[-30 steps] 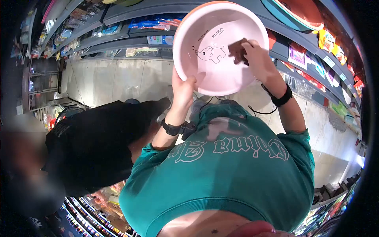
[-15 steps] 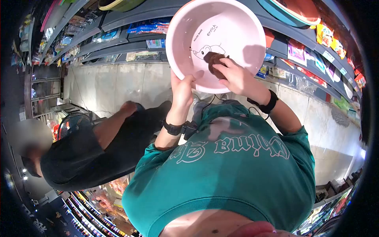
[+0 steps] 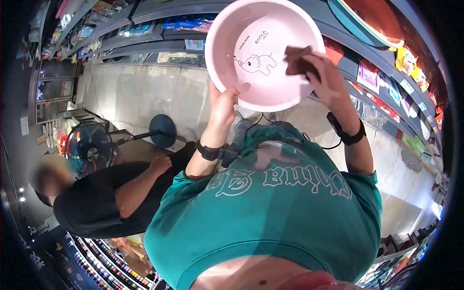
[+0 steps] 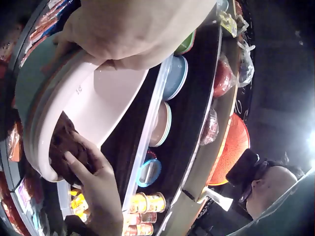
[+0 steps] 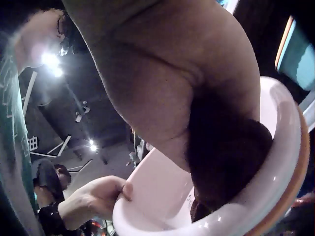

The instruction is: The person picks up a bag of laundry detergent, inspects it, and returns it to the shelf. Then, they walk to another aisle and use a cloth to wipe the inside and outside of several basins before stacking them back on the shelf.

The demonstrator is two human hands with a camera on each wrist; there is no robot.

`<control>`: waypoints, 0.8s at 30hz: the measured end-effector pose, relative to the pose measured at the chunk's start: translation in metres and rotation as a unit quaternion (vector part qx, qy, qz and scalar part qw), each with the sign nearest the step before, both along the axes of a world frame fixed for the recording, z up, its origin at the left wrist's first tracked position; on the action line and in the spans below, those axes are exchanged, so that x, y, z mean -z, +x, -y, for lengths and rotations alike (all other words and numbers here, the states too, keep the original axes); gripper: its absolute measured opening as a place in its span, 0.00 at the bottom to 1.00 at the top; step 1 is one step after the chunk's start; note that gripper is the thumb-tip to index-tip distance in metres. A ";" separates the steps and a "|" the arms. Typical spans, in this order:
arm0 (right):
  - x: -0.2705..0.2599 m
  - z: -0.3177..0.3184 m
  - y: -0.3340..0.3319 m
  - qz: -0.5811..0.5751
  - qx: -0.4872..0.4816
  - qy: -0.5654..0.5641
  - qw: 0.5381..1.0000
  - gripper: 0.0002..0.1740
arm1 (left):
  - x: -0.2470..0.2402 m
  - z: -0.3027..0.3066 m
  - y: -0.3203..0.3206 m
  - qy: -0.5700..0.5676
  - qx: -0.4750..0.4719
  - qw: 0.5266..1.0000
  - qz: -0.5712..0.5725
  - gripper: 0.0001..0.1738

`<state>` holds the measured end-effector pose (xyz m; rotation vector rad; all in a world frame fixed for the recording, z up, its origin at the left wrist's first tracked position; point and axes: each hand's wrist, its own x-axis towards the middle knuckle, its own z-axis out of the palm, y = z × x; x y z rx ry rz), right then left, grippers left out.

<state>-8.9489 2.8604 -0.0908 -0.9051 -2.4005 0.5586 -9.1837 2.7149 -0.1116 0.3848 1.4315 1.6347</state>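
A pink plastic basin (image 3: 285, 89) with an elephant drawing is held up in front of the green shirt, its inside facing the head camera. My left hand (image 3: 223, 107) grips its lower left rim, thumb over the inside edge. A brown cloth (image 3: 297, 60) is bunched in my right hand (image 3: 331, 82), at the inner right side of the basin. In the left wrist view, curled fingers hold the cloth (image 4: 61, 142) close to the wall, and further rims show stacked behind the pink one. My right hand (image 5: 172, 88) hides much of the basin in the right wrist view.
Grey shelves (image 3: 145, 48) with packaged goods run along the front. More basins (image 3: 362, 24) sit on a shelf at upper right. To the left stand a person in black (image 3: 106, 203) and a floor fan (image 3: 92, 147). Stacked bowls (image 4: 172, 78) line a shelf.
The cloth in my right hand has gone from the basin's right side to its lower middle and back to the right. My left hand keeps its grip. The other person has shifted, uncovering the fan.
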 end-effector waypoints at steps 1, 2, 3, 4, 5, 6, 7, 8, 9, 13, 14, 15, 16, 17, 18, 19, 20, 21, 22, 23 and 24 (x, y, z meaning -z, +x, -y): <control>-0.003 -0.004 0.002 -0.032 0.020 0.022 0.999 0.23 | 0.000 0.000 0.000 -0.002 0.001 1.000 -0.005 0.38; -0.006 -0.006 0.002 -0.043 0.024 0.022 0.999 0.24 | -0.001 -0.001 0.000 -0.002 0.001 1.000 -0.003 0.38; -0.009 -0.006 0.001 -0.054 0.029 0.022 0.998 0.24 | -0.004 -0.001 0.000 -0.001 0.002 1.000 -0.001 0.38; -0.011 -0.006 0.000 -0.064 0.034 0.023 0.997 0.25 | -0.005 -0.001 0.000 0.000 0.004 1.000 0.001 0.38; -0.011 -0.005 -0.002 -0.060 0.032 0.023 0.997 0.24 | -0.003 -0.001 0.000 0.002 0.003 1.000 0.000 0.37; -0.008 -0.003 -0.004 -0.055 0.030 0.022 0.998 0.24 | -0.002 -0.001 -0.001 0.003 0.003 1.000 -0.001 0.37; -0.006 -0.001 -0.007 -0.051 0.027 0.023 0.998 0.23 | -0.001 -0.002 -0.002 0.005 0.003 1.000 -0.003 0.36; -0.006 0.003 -0.010 -0.051 0.024 -0.003 0.998 0.23 | -0.001 -0.002 -0.002 0.006 0.013 1.000 -0.001 0.35; -0.008 0.010 -0.012 -0.049 0.018 -0.029 0.998 0.23 | -0.001 -0.002 0.000 0.008 0.021 1.000 0.003 0.34; -0.008 0.019 -0.033 -0.053 -0.083 -0.083 0.992 0.23 | 0.024 -0.008 -0.002 0.043 -0.006 0.999 -0.020 0.39; 0.000 0.021 -0.039 -0.062 -0.090 -0.100 0.989 0.23 | 0.029 -0.012 0.003 0.047 -0.039 0.996 -0.063 0.39; -0.002 0.022 -0.041 -0.055 -0.133 -0.082 0.986 0.23 | 0.034 -0.016 0.009 0.093 -0.046 0.995 -0.007 0.40; -0.003 0.023 -0.042 -0.016 -0.136 -0.060 0.989 0.24 | 0.037 -0.017 0.010 0.142 -0.041 0.988 0.046 0.41; 0.002 0.025 -0.044 0.009 -0.122 -0.063 0.990 0.25 | 0.033 -0.011 0.007 0.119 -0.023 0.991 0.051 0.41; 0.006 0.026 -0.043 0.001 -0.126 -0.063 0.990 0.24 | 0.025 -0.007 0.006 0.096 0.002 0.994 0.061 0.41; 0.006 0.030 -0.044 0.013 -0.113 -0.097 0.989 0.23 | 0.020 -0.006 0.008 0.092 -0.009 0.995 0.043 0.41; 0.011 0.027 -0.044 0.007 -0.129 -0.110 0.986 0.22 | 0.014 -0.006 0.008 0.086 -0.014 0.996 0.028 0.41; 0.012 0.025 -0.043 0.008 -0.146 -0.116 0.982 0.22 | 0.007 -0.004 0.007 0.064 -0.015 0.997 0.049 0.41; 0.010 0.023 -0.041 0.009 -0.158 -0.122 0.980 0.23 | -0.003 -0.001 0.006 0.057 -0.011 0.997 0.059 0.41; 0.006 0.021 -0.041 0.007 -0.161 -0.130 0.978 0.23 | -0.018 0.003 0.008 0.051 -0.003 0.996 0.068 0.41; 0.005 0.022 -0.042 0.008 -0.161 -0.138 0.977 0.23 | -0.024 0.006 0.007 0.045 0.006 0.996 0.081 0.42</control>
